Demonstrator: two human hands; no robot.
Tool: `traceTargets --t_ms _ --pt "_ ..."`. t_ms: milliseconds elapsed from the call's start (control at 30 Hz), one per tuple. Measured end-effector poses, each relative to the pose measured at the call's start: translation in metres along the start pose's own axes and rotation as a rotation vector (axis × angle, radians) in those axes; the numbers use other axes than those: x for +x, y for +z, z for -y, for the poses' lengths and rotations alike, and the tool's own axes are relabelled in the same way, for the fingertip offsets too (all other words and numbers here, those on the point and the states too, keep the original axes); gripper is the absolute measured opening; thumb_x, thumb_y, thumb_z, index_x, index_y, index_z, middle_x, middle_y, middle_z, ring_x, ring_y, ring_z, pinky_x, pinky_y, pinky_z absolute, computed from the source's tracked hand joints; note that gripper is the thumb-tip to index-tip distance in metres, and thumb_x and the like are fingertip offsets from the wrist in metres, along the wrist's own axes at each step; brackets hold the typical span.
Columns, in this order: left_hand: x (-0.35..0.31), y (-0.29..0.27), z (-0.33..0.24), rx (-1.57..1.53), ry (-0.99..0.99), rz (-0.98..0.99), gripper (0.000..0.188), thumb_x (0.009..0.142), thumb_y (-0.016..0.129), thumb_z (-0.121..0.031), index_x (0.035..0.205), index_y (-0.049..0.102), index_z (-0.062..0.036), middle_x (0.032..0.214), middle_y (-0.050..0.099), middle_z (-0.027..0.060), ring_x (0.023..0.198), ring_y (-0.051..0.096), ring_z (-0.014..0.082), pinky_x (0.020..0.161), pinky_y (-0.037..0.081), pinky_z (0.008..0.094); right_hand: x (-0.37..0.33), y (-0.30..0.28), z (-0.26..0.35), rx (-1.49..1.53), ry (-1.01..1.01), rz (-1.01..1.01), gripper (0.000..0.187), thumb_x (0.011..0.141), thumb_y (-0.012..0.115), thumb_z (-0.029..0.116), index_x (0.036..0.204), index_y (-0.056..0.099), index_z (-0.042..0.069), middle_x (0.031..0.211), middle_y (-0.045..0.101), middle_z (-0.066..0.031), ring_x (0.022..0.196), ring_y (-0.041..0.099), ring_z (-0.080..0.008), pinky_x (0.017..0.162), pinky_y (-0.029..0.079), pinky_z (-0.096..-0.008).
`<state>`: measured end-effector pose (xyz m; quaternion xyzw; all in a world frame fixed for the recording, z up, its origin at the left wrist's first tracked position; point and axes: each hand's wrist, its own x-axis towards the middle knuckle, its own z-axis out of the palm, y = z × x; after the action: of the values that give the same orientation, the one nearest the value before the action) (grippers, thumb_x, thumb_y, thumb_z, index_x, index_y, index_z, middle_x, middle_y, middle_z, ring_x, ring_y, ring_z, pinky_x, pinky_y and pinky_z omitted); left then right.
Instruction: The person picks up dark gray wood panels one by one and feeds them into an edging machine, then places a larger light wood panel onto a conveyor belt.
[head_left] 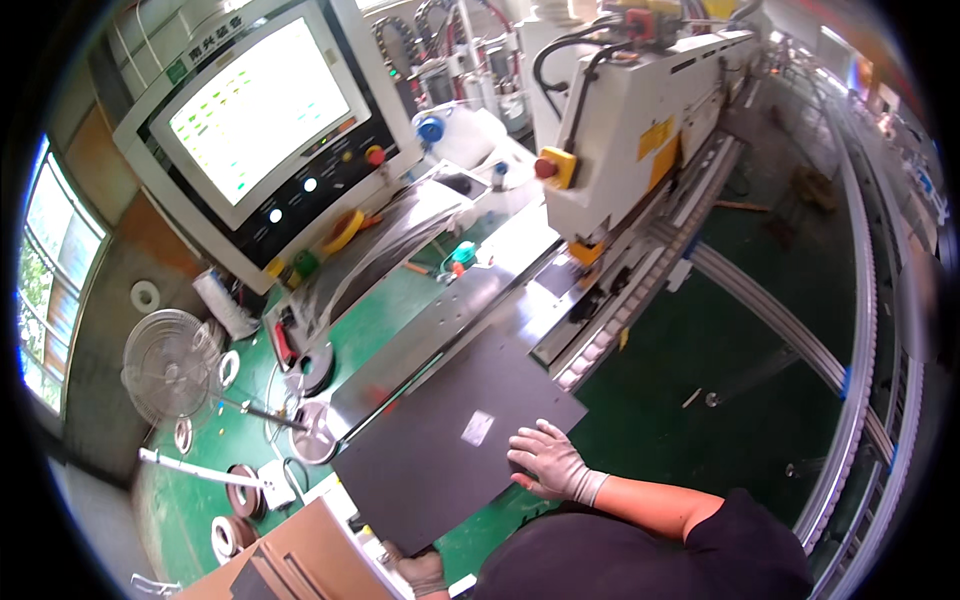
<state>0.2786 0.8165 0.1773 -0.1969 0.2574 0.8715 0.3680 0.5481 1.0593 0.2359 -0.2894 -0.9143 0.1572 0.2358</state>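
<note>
A flat dark grey panel [420, 450] lies slanted in front of me, its far end at the metal bed of a machine. A small pale label [478, 428] sits on its upper face. My right hand [550, 464], in a light work glove with bare fingertips, rests on the panel's right edge with its fingers spread. At the panel's near corner is my gloved left hand [420, 572], closed round the edge; its fingers are partly hidden in shadow.
A white machine head [620, 150] with a red button stands over a rail at the far end. A lit control screen [258, 112] is at upper left. A fan [172, 368], tape rolls [232, 537] and a cardboard box [300, 555] are at left. Curved metal rails [855, 330] run along the right.
</note>
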Motion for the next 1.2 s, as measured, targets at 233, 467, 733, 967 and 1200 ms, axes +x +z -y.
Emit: traceTargets --t_ms 233,467,733,967,1200 --pt "0.002 0.032 0.034 0.189 -0.182 -0.122 0.049 0.096 0.062 -0.048 0.131 0.064 -0.0135 0.131 0.066 0.0081 0.123 0.060 0.0271 0.107 0.048 0.0460 0.050 0.009 -0.043 -0.075 0.108 -0.279 0.028 0.081 0.069 0.032 0.104 0.072 0.016 0.121 0.068 -0.0030 0.120 0.061 -0.0224 0.109 0.037 -0.0465" --pt "0.015 0.053 0.023 0.991 -0.032 0.131 0.054 0.108 0.041 -0.047 0.125 0.060 0.0004 0.125 0.065 0.0127 0.118 0.061 0.0233 0.103 0.048 0.0374 0.044 -0.010 -0.095 -0.071 0.063 -0.389 0.026 0.080 0.065 0.027 0.101 0.072 0.014 0.116 0.071 -0.0036 0.113 0.065 -0.0232 0.105 0.043 -0.0444" --pt "0.062 0.096 0.087 1.455 0.004 0.250 0.058 0.109 0.040 -0.047 0.118 0.062 0.0069 0.112 0.067 0.0107 0.100 0.063 0.0189 0.090 0.051 0.0338 0.050 -0.053 -0.177 -0.110 0.025 -0.512 0.025 0.087 0.056 0.031 0.094 0.071 0.013 0.109 0.072 -0.0034 0.103 0.067 -0.0237 0.096 0.048 -0.0431" --pt "0.068 0.158 0.179 2.090 0.271 0.598 0.060 0.110 0.037 -0.045 0.097 0.067 0.0050 0.086 0.067 0.0223 0.082 0.062 0.0367 0.077 0.048 0.0440 0.040 -0.098 -0.268 -0.211 0.069 -0.448 0.031 0.091 0.055 0.032 0.110 0.066 0.011 0.121 0.067 -0.0071 0.111 0.063 -0.0278 0.099 0.044 -0.0488" --pt "0.119 0.148 0.265 1.804 0.079 0.643 0.057 0.109 0.039 -0.042 0.090 0.063 0.0055 0.088 0.066 0.0267 0.083 0.060 0.0455 0.075 0.047 0.0470 0.047 -0.142 -0.342 -0.286 0.195 -0.296 0.042 0.078 0.068 0.015 0.120 0.066 0.008 0.129 0.064 -0.0113 0.123 0.056 -0.0331 0.110 0.038 -0.0534"
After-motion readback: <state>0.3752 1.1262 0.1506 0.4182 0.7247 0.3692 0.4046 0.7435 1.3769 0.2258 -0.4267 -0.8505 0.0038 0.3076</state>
